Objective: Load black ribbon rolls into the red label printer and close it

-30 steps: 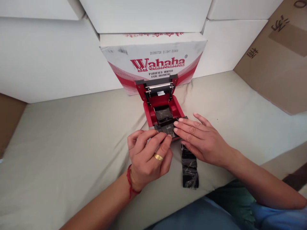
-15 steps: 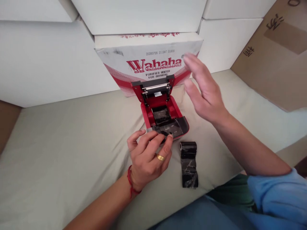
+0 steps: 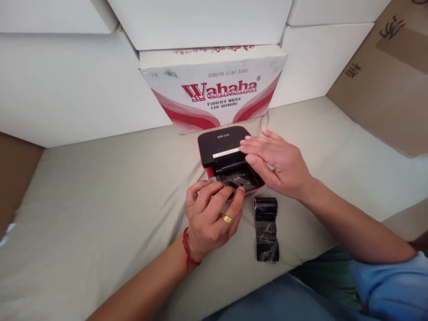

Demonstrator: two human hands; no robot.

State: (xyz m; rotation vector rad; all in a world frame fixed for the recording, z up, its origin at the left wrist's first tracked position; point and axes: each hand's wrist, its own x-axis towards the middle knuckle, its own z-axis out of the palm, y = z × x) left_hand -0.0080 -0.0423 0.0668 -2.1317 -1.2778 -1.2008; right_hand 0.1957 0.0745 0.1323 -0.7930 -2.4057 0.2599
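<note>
A small red and black printer (image 3: 223, 141) sits on the cloth, its dark lid swung down over the red body. Whether the lid is fully closed I cannot tell. Black glossy film (image 3: 245, 179) stretches across the front of the printer. My left hand (image 3: 214, 214), with a gold ring and a red string bracelet, is closed at the front edge, fingertips pinching the film's end. My right hand (image 3: 279, 162) lies flat with fingers stretched out over the right side of the lid. A separate roll of black film (image 3: 266, 229), partly unwound, lies just in front of the printer.
Behind the printer stands a white and red Wahaha water carton (image 3: 214, 96). White boxes (image 3: 83, 89) are stacked along the back, and a brown cardboard box (image 3: 391, 89) stands at the right. Pale cloth (image 3: 110, 223) covers the surface, with creases left of the printer.
The printer's lid, raised before, has come down over the body and hides the film roll inside. My right hand has moved down and left onto it. My left hand keeps its grip at the front.
</note>
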